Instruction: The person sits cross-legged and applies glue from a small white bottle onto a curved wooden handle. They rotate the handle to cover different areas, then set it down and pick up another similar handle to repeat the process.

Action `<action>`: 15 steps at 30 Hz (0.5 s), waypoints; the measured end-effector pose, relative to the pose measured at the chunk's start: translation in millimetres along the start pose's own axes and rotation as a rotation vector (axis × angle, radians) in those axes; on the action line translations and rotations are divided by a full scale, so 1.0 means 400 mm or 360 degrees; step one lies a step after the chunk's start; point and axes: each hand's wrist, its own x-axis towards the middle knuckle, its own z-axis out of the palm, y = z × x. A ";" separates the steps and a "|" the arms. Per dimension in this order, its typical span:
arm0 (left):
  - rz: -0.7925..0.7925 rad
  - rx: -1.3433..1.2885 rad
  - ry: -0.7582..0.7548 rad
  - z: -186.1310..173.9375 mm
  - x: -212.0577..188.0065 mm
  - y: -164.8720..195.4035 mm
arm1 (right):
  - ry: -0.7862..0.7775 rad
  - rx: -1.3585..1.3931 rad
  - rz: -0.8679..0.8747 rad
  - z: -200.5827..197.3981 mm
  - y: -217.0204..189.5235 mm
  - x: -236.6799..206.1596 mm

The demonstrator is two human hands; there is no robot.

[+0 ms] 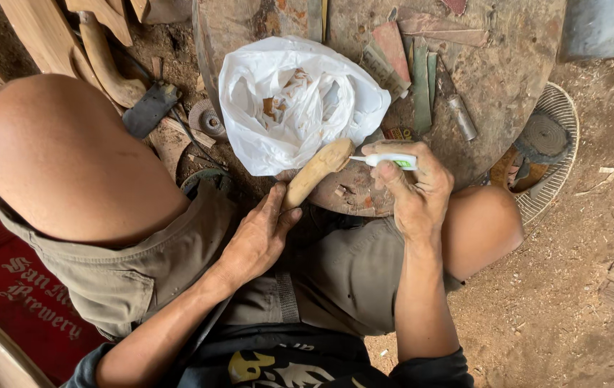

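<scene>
Glue tube nozzle aimed at tip of carved wooden piece.

Left hand (260, 233) closed around lower end of carved wooden piece (314, 172), long axis slanting up and away to the right toward the other hand. Right hand (411, 188) pinched shut on small white glue tube (392, 160), nozzle pointing left, just beside the piece's rounded upper end. White plastic bag (296, 100) just beyond both hands on round wooden slab (501, 79); sandpaper strips (411, 68) farther off, beyond right hand.

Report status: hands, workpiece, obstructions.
Left hand gripping carved wooden piece. Right hand holding small white tube, nozzle at the wood. White plastic bag close behind.
</scene>
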 end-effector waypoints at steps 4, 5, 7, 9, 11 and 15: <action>0.0012 -0.0008 0.0001 0.005 0.002 -0.014 | 0.0050 -0.0221 0.0001 0.016 -0.003 -0.002; -0.0044 -0.0014 -0.0030 0.006 0.002 -0.016 | 0.0046 -0.0219 -0.0002 0.019 -0.004 -0.003; -0.0145 -0.0025 -0.0087 0.007 0.003 -0.020 | 0.0043 -0.0211 -0.0015 0.023 -0.005 -0.003; -0.0077 -0.0033 -0.0059 0.007 0.003 -0.024 | 0.0033 -0.0194 -0.0010 0.026 -0.005 -0.004; -0.0051 -0.0041 -0.0052 0.008 0.002 -0.029 | 0.0025 -0.0179 -0.0002 0.029 -0.004 -0.004; -0.0054 -0.0049 -0.0060 0.009 -0.001 -0.034 | 0.0038 -0.0238 -0.0054 0.031 0.002 -0.001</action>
